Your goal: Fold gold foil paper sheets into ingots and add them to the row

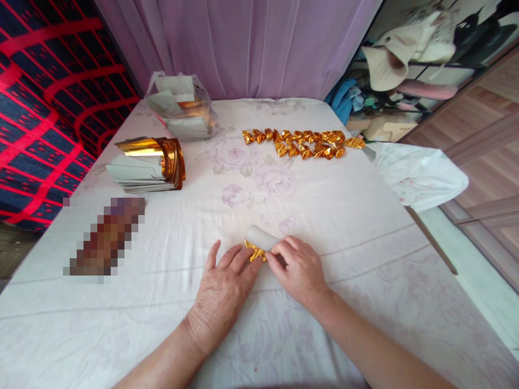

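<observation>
A sheet of gold foil paper with a pale grey back [261, 236] lies partly rolled on the cloth, and its crumpled gold part [256, 253] shows between my hands. My left hand [227, 278] is palm down, its fingertips holding the gold part against the cloth; the little finger sticks out and the thumb is hidden. My right hand [299, 268] pinches the near right edge of the sheet between thumb and bent fingers. Further off to the right, twisted gold foil pieces [310, 138] lie in two rows.
At the left, a curled stack of foil sheets [150, 167] stands near a clear plastic bag of more sheets [182, 111]. A pixelated patch [107, 237] covers something nearer me. A white plastic bag [421, 170] hangs by the right edge of the cloth-covered table [162, 335].
</observation>
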The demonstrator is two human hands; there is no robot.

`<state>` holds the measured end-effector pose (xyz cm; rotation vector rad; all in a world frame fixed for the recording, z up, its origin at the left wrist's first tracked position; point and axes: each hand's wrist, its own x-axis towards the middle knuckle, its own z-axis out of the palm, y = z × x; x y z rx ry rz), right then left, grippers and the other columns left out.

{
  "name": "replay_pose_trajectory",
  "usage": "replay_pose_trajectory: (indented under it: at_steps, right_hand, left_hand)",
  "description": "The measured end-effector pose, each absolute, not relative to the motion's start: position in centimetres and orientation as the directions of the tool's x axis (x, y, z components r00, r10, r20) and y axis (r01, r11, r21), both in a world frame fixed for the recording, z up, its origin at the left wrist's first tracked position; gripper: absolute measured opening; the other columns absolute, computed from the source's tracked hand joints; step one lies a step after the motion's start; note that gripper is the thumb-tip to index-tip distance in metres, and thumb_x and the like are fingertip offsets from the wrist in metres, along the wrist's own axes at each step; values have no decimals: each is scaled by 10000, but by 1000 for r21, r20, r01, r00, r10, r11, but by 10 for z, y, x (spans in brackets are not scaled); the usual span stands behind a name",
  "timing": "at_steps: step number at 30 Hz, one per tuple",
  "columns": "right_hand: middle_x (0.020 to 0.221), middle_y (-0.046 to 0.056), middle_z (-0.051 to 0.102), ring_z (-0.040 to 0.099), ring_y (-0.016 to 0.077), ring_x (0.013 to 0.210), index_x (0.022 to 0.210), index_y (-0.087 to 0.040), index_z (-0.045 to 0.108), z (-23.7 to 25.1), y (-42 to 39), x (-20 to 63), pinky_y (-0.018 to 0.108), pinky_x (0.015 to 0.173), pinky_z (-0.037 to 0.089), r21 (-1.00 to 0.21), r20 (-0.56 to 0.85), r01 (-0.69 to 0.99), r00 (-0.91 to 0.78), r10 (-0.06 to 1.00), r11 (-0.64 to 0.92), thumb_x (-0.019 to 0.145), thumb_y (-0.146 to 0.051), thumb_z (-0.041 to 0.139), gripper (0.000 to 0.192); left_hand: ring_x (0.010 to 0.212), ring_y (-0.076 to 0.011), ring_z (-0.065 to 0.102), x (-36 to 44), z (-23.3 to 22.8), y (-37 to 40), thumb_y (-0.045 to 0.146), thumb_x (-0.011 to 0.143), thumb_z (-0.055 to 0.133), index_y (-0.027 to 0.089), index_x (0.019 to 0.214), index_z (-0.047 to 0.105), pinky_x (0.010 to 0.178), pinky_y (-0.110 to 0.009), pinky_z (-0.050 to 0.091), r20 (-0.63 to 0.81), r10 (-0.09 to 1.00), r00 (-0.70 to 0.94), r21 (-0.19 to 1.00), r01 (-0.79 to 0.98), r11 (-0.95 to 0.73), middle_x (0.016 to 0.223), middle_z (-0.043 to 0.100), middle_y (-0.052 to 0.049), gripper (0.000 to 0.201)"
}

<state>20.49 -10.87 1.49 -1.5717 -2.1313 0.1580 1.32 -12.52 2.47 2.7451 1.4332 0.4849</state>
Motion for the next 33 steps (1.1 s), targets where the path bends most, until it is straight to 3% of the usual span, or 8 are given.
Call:
replay_pose_trajectory:
  at_steps: [33]
  right_hand:
    - [769,11,607,579,175,734,771,-215,578,14,-110,204,302,683,374,-337,307,880,-234,923,335,888,-246,587,121]
  left_hand:
    - [1170,-225,580,15,25,-128,207,927,558,292,1246,612,1179,-539,176,264,807,529,137,807,-574,1209,671,-16,334]
